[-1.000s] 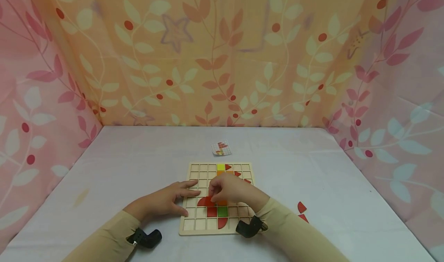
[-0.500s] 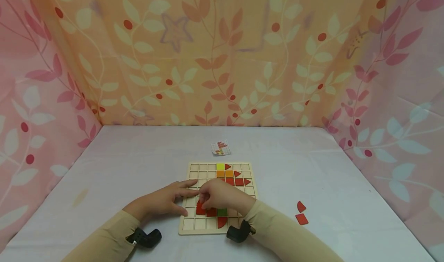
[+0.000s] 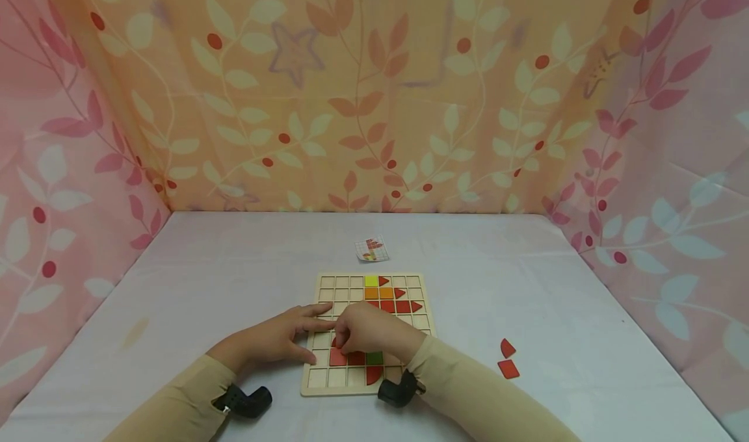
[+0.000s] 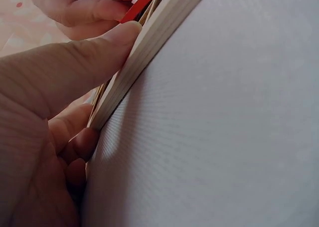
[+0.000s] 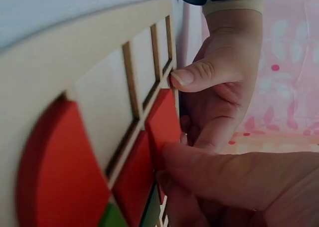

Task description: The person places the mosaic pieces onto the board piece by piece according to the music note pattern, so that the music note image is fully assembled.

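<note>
My right hand (image 3: 374,328) pinches a red square tile (image 5: 162,124) between thumb and fingers. The tile stands slightly tilted over a cell in the left part of the wooden grid board (image 3: 318,378), beside another red square (image 5: 135,179). A green square (image 3: 374,358) and a red quarter-circle tile (image 3: 374,376) sit close by. My left hand (image 3: 269,335) rests on the board's left side. Its thumb (image 4: 112,45) presses on the rim, and two straight fingers reach over the cells. My right hand covers the middle of the board.
Further up the board are a yellow square (image 3: 371,281), orange squares (image 3: 379,293) and red triangles (image 3: 417,307). A small patterned card (image 3: 372,248) lies beyond it. To the right lie a loose red quarter-circle (image 3: 507,348) and a loose red square (image 3: 508,368).
My right hand has moved left and toward me across the board, then stayed nearly in place. The red square there now catches the light, tilted differently. My left hand has not moved.
</note>
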Demonstrator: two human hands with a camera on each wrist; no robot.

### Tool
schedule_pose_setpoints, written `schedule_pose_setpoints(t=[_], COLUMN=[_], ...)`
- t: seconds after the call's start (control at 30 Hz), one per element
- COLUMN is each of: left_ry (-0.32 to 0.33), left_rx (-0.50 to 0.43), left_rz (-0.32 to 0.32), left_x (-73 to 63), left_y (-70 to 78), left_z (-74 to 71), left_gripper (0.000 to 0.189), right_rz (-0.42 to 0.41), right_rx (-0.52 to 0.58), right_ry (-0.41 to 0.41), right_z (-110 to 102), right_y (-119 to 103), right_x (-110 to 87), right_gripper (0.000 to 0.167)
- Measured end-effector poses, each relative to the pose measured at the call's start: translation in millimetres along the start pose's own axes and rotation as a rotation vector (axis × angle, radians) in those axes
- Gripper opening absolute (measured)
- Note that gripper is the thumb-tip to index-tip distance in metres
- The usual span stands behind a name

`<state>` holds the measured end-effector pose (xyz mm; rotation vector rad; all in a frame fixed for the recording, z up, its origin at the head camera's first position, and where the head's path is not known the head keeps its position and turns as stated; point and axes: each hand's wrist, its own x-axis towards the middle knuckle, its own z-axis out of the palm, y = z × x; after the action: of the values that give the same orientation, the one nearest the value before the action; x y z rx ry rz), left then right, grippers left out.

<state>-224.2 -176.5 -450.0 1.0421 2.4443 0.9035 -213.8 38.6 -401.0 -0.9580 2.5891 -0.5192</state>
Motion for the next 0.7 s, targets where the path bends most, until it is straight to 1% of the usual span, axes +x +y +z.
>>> schedule_pose_setpoints(t=[0.07,0.13,0.23,0.33,0.47,0.63,0.7], left_ry=[0.000,0.000,0.000,0.000,-0.004,-0.017,-0.018], left_rx=[-0.004,-0.013,-0.016,-0.011,-0.011,-0.030,-0.032], left_rz=[-0.004,-0.007,-0.006,0.001,-0.007,-0.056,-0.065], left_x=[-0.2,-0.3,-0.1,0.4,0.9,0.4,-0.1], left_y=[0.1,0.2,0.2,0.3,0.3,2.0,3.0], left_z=[-0.1,-0.2,-0.4,-0.5,-0.4,0.5,0.9], left_gripper=[0.065,0.065,0.064,0.065,0.066,0.065,0.065], right_rz=[-0.010,-0.009,-0.009,-0.001,0.024,0.026,0.021], right_rx=[-0.028,-0.031,-0.012,0.029,0.090,0.115,0.118], right_ry=[0.000,-0.001,-0.002,0.001,0.015,0.058,0.072], right_z=[1,2,2,-1,-12,-31,-37], right_y=[-1,-1,-1,3,13,32,42], right_x=[0.5,1.1,0.9,-2.0,-11.0,-24.6,-31.2], right_gripper=[0.015,0.018,0.018,0.013,0.008,0.005,0.004])
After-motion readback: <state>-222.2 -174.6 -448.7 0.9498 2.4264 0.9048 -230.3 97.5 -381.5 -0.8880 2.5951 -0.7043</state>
